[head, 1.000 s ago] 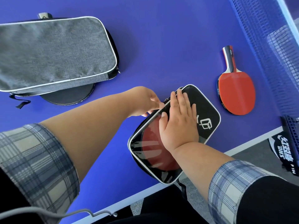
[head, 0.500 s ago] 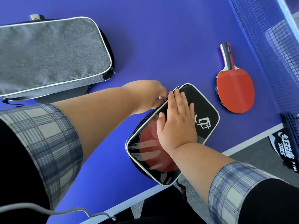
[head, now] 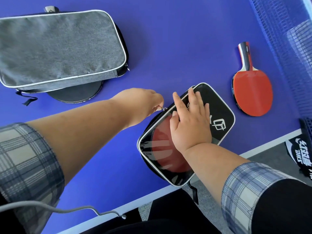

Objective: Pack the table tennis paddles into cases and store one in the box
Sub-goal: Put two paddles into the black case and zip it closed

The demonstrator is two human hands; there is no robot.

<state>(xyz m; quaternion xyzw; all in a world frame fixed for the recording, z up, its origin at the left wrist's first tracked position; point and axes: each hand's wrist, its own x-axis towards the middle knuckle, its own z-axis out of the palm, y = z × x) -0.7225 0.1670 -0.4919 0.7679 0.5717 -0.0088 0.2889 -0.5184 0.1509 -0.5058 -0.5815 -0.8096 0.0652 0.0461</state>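
- Blue table (head: 168, 39): bears everything below.
- Grey bag (head: 57, 48): far left, lying partly over a round black cover (head: 74, 94).
- Black case (head: 221, 112): near the table's front edge; a red paddle (head: 162, 146) shows through its clear window.
- Loose paddle (head: 253, 93): red face up, right of the case, apart from it.
- Right hand (head: 190, 122): flat on the case, fingers straight and spread.
- Left hand (head: 140, 102): fingertips pinched on the zip pull.
- Zip pull (head: 164, 108): at the case's left edge.

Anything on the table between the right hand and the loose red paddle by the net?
Nothing visible: past the black clear-windowed case under the right hand, only bare blue table reaches the red-rubber paddle. The left hand pinches the zipper pull.
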